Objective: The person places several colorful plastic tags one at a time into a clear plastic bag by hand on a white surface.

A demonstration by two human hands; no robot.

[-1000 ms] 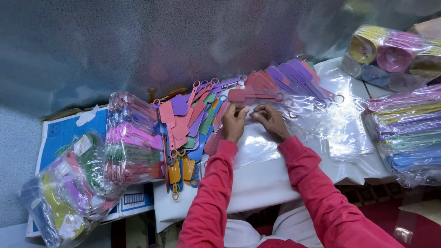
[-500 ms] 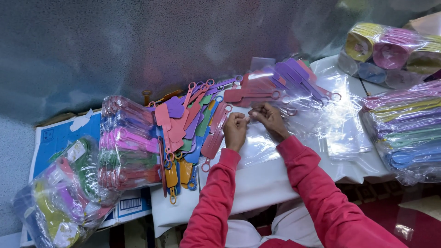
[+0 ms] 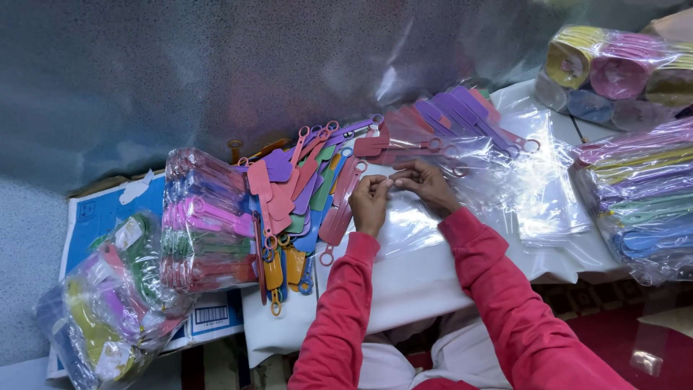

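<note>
A person in red sleeves is sitting at a white-covered table (image 3: 426, 285), seen from above; both hands are meeting near the middle of the view. The left hand (image 3: 370, 204) is curling into a loose fist, thumb and forefinger pinching the top edge of a clear plastic bag (image 3: 408, 224); the right hand (image 3: 426, 184), just beside it at three o'clock, is pinching the same edge with its fingertips, the other fingers bent. The two hands are nearly touching, and the bag is lying flat on the table, running from the hands down toward six o'clock; whether anything is inside it I cannot tell.

At nine o'clock from the hands a loose heap of flat plastic paddle-shaped pieces (image 3: 299, 198) with ring ends is fanning out in pink, red, purple, green, blue and orange; one red piece is lying just beside the left wrist. At one o'clock, more purple and red pieces (image 3: 447, 126) are lying under glossy film, near a stack of empty clear bags (image 3: 541, 195). Further at nine o'clock, bagged bundles (image 3: 206, 224) of the same pieces are resting on a blue-and-white cardboard box (image 3: 97, 213); at seven o'clock another filled bag (image 3: 108, 303) is slumping at the box's edge. At three o'clock, bundles of pastel pieces (image 3: 642, 202) are sitting wrapped in film; above them, at two o'clock, wrapped rolls (image 3: 613, 72) in yellow and pink.
</note>
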